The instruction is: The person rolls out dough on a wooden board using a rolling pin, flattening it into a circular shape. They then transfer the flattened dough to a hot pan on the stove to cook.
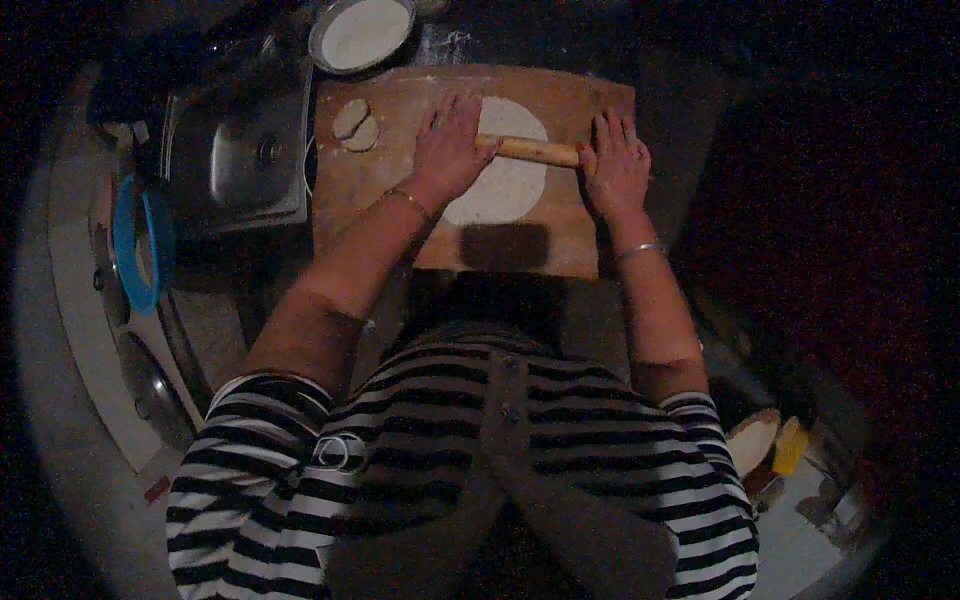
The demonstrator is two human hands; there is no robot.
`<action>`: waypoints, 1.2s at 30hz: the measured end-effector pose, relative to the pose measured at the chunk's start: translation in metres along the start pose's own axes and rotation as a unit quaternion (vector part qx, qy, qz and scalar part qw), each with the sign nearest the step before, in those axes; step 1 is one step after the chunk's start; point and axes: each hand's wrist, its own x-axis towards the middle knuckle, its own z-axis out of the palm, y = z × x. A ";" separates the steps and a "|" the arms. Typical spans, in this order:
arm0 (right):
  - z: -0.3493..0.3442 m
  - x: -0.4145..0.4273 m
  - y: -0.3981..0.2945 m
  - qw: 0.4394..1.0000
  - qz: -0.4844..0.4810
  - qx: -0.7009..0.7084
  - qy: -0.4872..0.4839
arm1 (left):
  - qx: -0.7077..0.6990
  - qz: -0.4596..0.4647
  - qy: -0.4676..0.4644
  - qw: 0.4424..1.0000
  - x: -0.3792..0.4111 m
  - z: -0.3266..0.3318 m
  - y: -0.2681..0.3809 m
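Note:
A wooden rolling pin (534,149) lies crosswise over a thin, rounded sheet of dough (504,193). My left hand (450,150) rests on the pin's left end, fingers stretched forward and thumb along the wood. At the other end, my right hand (618,161) presses on the pin with its fingers extended, near the right edge of the wooden board (360,206). Part of the dough is hidden by my left hand. Two small, flattened dough pieces (357,126) touch each other on the board's left side.
Behind the board stands a round bowl of white flour-like powder (367,34). A steel sink (234,154) is to the left, with a blue round-rimmed container (144,244) and a metal lid (155,386) nearer me. Something yellow (790,447) lies at lower right. The right side is dark.

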 end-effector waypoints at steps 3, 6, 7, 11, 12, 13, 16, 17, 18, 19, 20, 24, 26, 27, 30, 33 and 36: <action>-0.007 -0.040 0.000 1.000 -0.013 0.028 -0.003 | -0.002 0.026 -0.025 0.999 -0.036 -0.002 0.008; -0.015 -0.120 -0.007 0.999 -0.009 0.047 -0.002 | -0.051 0.072 -0.107 0.990 -0.110 -0.017 0.018; -0.015 -0.133 -0.010 0.999 0.000 0.042 -0.003 | -0.063 0.073 -0.127 0.987 -0.121 -0.023 0.023; 0.001 -0.127 -0.006 0.996 0.021 0.061 -0.055 | -0.099 0.090 -0.097 0.986 -0.104 -0.008 0.006; -0.001 -0.128 -0.004 0.993 0.028 0.070 -0.089 | -0.119 0.098 -0.095 0.983 -0.105 -0.005 -0.003; -0.004 -0.127 -0.007 0.991 0.010 0.088 -0.096 | -0.136 0.109 -0.095 0.980 -0.108 -0.003 -0.008; -0.015 -0.092 -0.020 0.993 -0.026 0.091 -0.067 | -0.019 0.039 -0.013 0.999 -0.065 0.010 -0.018; -0.018 -0.062 -0.027 0.997 -0.034 0.061 -0.019 | 0.037 0.033 -0.007 0.999 -0.039 -0.001 -0.020; -0.021 -0.032 -0.028 0.999 -0.028 0.026 -0.019 | 0.063 0.020 0.017 0.998 -0.010 -0.010 -0.020; -0.026 -0.011 -0.032 0.999 -0.022 -0.009 -0.021 | 0.088 0.005 0.038 0.995 0.006 -0.020 -0.019; -0.030 -0.004 -0.035 1.000 -0.019 -0.012 -0.019 | 0.071 0.001 0.042 0.997 0.010 -0.026 -0.018; -0.028 -0.040 -0.038 0.999 -0.033 0.016 -0.018 | 0.031 0.051 -0.032 0.998 -0.029 -0.026 -0.020; -0.031 -0.111 -0.048 0.997 -0.058 0.021 -0.041 | -0.012 0.078 -0.070 0.994 -0.097 -0.021 -0.015; -0.037 -0.139 -0.051 0.996 -0.066 0.005 -0.065 | 0.000 0.091 -0.077 0.993 -0.111 -0.027 -0.009; -0.045 -0.134 -0.060 0.995 -0.031 0.047 -0.078 | 0.016 0.084 -0.081 0.993 -0.125 -0.035 -0.004; -0.019 -0.062 -0.039 0.998 0.005 0.049 -0.039 | -0.003 0.030 -0.017 0.999 -0.051 -0.020 -0.010; -0.026 -0.022 -0.041 1.000 0.013 0.004 -0.002 | 0.066 0.005 0.041 0.997 -0.015 -0.020 -0.015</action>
